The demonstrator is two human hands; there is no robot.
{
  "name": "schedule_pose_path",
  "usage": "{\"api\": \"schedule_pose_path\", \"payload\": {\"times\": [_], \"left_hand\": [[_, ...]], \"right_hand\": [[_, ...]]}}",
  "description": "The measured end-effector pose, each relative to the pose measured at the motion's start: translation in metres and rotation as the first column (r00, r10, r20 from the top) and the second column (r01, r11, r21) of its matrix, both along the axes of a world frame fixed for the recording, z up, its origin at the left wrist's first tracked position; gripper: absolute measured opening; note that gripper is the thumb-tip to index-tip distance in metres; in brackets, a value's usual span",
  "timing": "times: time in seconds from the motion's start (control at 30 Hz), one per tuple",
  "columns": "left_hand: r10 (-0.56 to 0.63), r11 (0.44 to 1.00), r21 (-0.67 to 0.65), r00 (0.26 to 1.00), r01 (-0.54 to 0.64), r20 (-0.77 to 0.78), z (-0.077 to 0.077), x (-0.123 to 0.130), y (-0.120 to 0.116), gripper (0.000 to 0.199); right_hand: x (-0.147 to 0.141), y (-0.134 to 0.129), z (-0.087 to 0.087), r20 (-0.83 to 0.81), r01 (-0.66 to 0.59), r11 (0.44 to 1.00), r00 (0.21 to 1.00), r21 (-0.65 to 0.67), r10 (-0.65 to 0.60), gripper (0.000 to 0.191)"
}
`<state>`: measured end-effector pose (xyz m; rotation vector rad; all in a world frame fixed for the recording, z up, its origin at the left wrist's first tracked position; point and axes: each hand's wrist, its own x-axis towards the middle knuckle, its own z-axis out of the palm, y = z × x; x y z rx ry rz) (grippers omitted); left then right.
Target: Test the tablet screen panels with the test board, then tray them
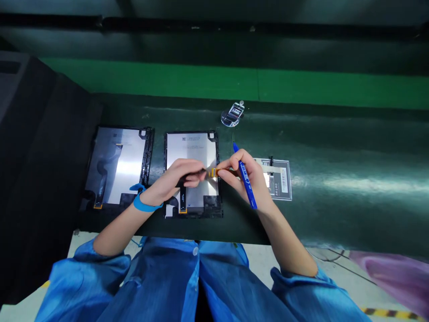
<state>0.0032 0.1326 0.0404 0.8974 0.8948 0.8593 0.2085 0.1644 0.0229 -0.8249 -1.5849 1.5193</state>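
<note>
A gold-ended flex cable is being held above the central display panel on the worktop. Its dark length is being pinched by the left hand, its gold end by the right hand, in which a blue pen-like tool is also being gripped.

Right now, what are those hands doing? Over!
Right hand pinching orange connector, blue tool also in grip. Left hand holding dark strip. Hands partly cover panel beneath.

A glossy dark green worktop meets a brighter green panel and stands over a pale floor.
</note>
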Motion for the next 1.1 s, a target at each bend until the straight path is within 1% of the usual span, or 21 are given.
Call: {"api": "schedule_pose_path", "payload": {"times": [0.07,0.13,0.17,0.23,0.43,0.7,0.9,1.0,1.1], "left_hand": [[0.163,0.982,0.110,0.982,-0.152,-0.098,-0.003,0.003,-0.004,0.034],[0.304,0.939,0.217,0.939,-0.267,-0.162,-0.005,0.007,-0.007,0.026],[0.356,0.917,0.256,0.918,-0.306,-0.177,-0.006,0.010,-0.008,0.023],[0.409,0.888,0.307,0.893,-0.342,-0.188,-0.007,0.014,-0.010,0.019],[0.415,0.880,0.361,0.871,-0.310,-0.262,-0.010,0.019,-0.012,0.017],[0.399,0.888,0.361,0.866,-0.283,-0.302,-0.014,0.020,-0.013,0.019],[0.336,0.909,0.350,0.893,-0.225,-0.300,-0.012,0.019,-0.012,0.016],[0.291,0.927,0.321,0.910,-0.193,-0.296,-0.010,0.018,-0.012,0.016],[0.208,0.952,0.280,0.927,-0.120,-0.312,-0.012,0.019,-0.013,0.019]], "right_hand": [[0.000,0.000,0.002,-0.012,0.001,1.000,1.000,0.003,-0.001,0.032],[0.000,0.000,0.003,-0.009,0.007,1.000,1.000,0.012,-0.007,0.031],[-0.001,0.000,0.003,-0.003,0.014,1.000,1.000,0.019,-0.014,0.031],[-0.001,0.000,0.004,0.001,0.018,0.999,1.000,0.029,-0.018,0.030],[-0.002,0.000,0.005,-0.011,0.022,0.999,1.000,0.035,-0.021,0.026],[-0.002,-0.001,0.003,-0.008,0.051,0.997,0.999,0.058,-0.051,0.025],[0.000,-0.001,-0.001,0.002,0.025,0.999,1.000,0.033,-0.025,0.027],[0.002,-0.001,0.000,0.009,-0.042,0.999,0.999,0.017,0.042,0.025],[0.001,0.001,0.000,-0.002,-0.094,0.995,0.996,0.024,0.094,0.029]]}}
